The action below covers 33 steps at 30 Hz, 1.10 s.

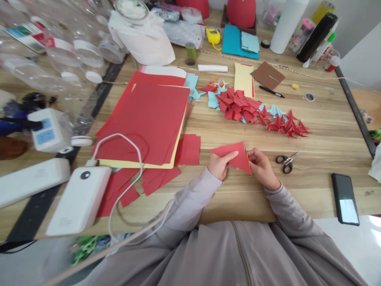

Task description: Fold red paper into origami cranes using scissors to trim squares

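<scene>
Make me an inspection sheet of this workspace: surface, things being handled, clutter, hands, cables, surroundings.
Surface: wood-grain tabletop, busy along its far side and left.
Things being handled: red paper between the hands; folded red pieces beyond it; stacked red sheets to the left.
Clutter: scissors, black phone, pen, yellow tape measure, clear bottles.
Hands: left hand grips the paper, thumb on top; right hand has fingers at its right edge, grip unclear.
Cables: white cable from a white power bank loops over the sheets.
Surroundings: pale wall at far right.
</scene>
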### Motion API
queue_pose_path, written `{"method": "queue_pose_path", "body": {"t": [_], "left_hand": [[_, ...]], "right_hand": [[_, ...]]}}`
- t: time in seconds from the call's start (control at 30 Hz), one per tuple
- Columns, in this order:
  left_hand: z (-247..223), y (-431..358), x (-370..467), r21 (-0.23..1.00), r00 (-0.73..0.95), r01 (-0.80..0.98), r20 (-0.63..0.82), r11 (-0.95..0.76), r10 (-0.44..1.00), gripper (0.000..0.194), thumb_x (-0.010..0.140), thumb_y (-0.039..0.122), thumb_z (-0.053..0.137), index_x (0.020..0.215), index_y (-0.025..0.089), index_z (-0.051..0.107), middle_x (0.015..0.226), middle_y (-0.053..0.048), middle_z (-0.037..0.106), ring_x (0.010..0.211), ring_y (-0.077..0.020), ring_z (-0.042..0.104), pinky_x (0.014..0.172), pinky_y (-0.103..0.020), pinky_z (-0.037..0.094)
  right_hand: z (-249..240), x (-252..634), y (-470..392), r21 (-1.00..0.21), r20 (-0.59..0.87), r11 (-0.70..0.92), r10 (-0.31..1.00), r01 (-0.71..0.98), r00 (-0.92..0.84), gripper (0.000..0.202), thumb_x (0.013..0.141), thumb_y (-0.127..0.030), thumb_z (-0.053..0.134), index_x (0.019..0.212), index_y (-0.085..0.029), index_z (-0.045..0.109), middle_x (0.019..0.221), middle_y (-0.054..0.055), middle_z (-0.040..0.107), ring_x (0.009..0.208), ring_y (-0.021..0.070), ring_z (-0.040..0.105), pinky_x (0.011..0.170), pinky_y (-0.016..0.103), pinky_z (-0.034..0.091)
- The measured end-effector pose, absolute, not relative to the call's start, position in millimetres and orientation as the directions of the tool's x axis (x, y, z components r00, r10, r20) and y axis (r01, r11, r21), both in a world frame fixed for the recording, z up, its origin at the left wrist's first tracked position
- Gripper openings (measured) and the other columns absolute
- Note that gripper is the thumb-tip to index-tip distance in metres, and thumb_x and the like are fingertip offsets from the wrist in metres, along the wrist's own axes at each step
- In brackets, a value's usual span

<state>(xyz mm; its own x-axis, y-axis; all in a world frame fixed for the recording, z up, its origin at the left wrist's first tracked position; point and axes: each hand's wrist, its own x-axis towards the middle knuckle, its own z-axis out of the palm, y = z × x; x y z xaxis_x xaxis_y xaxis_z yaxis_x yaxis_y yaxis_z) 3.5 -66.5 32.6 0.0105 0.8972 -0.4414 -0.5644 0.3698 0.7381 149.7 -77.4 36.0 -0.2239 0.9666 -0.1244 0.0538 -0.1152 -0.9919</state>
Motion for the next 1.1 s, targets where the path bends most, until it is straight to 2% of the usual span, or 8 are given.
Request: {"method": "queue_pose_path", "body": {"t": [0.27, 0.53, 1.1], "left_hand": [[34, -64, 1, 0.724, -0.026, -0.604, -0.437, 0.334, 0.899, 0.031, 0.049, 0.025, 0.081, 0.072, 0.013, 0.066, 0.063, -0.001, 0.067, 0.049, -0.0134, 0.061, 0.036, -0.020, 0.048], [35, -67, 3, 0.731, 0.028, -0.586, -0.413, 0.349, 0.910, 0.028, 0.049, 0.023, 0.081, 0.069, 0.012, 0.066, 0.061, -0.002, 0.067, 0.050, -0.0133, 0.061, 0.044, -0.022, 0.051], [32, -68, 4, 0.740, 0.044, -0.573, -0.400, 0.351, 0.916, 0.024, 0.050, 0.023, 0.080, 0.067, 0.013, 0.066, 0.059, -0.002, 0.066, 0.049, -0.0136, 0.061, 0.045, -0.023, 0.050]], "right_hand": [[42, 149, -76, -0.990, -0.132, -0.138, 0.980, -0.028, -0.149, 0.030, 0.073, -0.043, 0.068, 0.083, -0.020, 0.053, 0.072, -0.002, 0.056, 0.064, 0.0111, 0.051, 0.061, 0.024, 0.040], [49, 148, -76, -0.986, -0.141, -0.160, 0.951, -0.046, -0.276, 0.034, 0.067, -0.044, 0.074, 0.083, -0.019, 0.056, 0.072, -0.001, 0.061, 0.068, 0.0134, 0.056, 0.064, 0.026, 0.042], [45, 150, -77, -0.990, -0.127, -0.137, 0.954, -0.019, -0.271, 0.035, 0.069, -0.048, 0.071, 0.081, -0.020, 0.054, 0.069, -0.002, 0.057, 0.061, 0.0114, 0.051, 0.058, 0.024, 0.039]]}}
